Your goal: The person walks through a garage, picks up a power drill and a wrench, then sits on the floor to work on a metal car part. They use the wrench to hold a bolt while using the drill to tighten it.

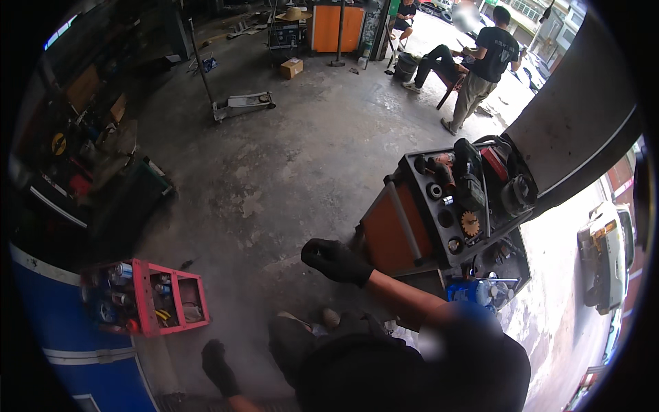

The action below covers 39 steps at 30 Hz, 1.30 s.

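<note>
My right hand [336, 261], in a black glove, reaches out over the concrete floor at the middle of the view. Its fingers are curled closed; whatever may be inside them is too small or hidden to name. Just to its right stands an orange and black tool cart [396, 226]. The cart's top tray carries a dark green tool bag or case [469, 180], a toothed tan disc [470, 223], a red-and-dark power tool [443, 170] and sockets. My left hand [218, 367], also black-gloved, hangs low at my left side, its fingers too dark to read. Near it is a red-framed rack [145, 295] with cans.
Blue bottles [473, 294] sit on the cart's lower shelf. A floor jack [241, 103] stands farther off with its handle up. Beyond are a cardboard box [292, 68] and an orange cabinet [336, 29]. One person [489, 62] stands at the doorway near seated people. A blue cabinet [41, 309] is at left.
</note>
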Available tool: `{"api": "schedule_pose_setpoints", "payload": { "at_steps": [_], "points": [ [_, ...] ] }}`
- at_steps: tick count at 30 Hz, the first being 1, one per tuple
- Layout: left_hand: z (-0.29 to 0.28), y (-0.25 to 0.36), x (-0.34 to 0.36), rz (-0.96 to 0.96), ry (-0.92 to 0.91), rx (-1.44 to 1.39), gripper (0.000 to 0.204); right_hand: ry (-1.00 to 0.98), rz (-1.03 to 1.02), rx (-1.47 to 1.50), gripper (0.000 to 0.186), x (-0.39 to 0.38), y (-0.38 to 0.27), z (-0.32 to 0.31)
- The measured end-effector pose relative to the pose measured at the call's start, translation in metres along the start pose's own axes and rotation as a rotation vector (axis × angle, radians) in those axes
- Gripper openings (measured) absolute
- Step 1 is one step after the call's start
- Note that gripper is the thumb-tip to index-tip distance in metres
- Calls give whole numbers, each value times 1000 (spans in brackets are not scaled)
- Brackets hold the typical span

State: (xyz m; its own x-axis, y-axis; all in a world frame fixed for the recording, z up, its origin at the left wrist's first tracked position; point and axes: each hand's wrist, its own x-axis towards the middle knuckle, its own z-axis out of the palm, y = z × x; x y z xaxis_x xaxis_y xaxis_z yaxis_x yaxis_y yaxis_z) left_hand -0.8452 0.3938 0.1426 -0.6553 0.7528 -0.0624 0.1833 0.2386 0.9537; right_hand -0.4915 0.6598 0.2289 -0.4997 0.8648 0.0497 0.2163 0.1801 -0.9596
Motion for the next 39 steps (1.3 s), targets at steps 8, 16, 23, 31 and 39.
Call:
{"api": "schedule_pose_setpoints", "payload": {
  "at_steps": [8,16,23,31,39],
  "points": [
    [0,63,267,277,-104,197,30,74,303,-349,33,137,112,95],
    [131,101,427,-101,-785,-151,30,161,315,194,26,293,41,181],
    [220,124,597,-1134,-885,-1037,26,294,923,884,34,538,-19,172],
    [213,151,904,-31,-952,-41,36,-318,153,54,31,847,-23,160],
    [181,150,1097,-184,-409,29,25,-501,-268,-190,16,1120,-23,216]
  ]
}}
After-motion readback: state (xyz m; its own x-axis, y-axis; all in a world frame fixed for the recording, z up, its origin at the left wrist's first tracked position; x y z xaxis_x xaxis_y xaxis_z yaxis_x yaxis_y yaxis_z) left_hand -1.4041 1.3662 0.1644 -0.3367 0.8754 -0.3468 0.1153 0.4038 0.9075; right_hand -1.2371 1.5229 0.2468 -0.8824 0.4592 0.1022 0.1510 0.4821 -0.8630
